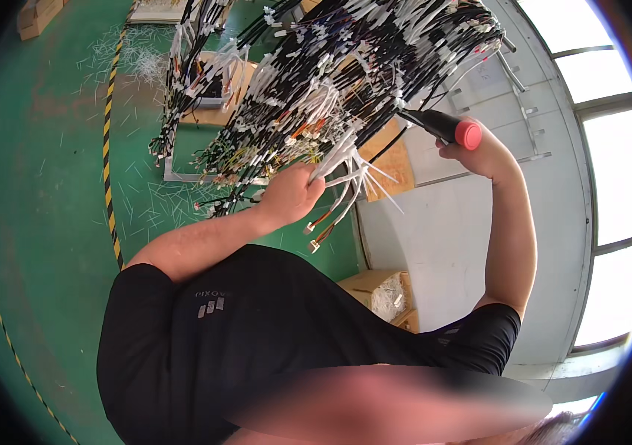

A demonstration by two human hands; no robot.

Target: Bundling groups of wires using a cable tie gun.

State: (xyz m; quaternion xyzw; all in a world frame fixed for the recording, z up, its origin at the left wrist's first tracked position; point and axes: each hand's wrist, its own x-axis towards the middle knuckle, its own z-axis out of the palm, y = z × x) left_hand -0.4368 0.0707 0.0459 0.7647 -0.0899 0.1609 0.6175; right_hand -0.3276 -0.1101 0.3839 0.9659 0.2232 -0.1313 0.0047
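Note:
A thick mass of black and white wire harnesses hangs in front of me, with small pale connectors at its lower ends. My left hand is closed around a wire bundle near the lower right of that mass. White cable tie tails fan out beside this grip. In my right hand is a black cable tie gun with a red knob at its rear. Its narrow nose points left, at the right side of the harnesses; whether it touches a tie is too small to tell.
Cut cable tie tails litter the green floor at the left. Black-and-yellow tape crosses it. A cardboard box holding white scraps stands below the harnesses. White wall panels and windows lie to the right.

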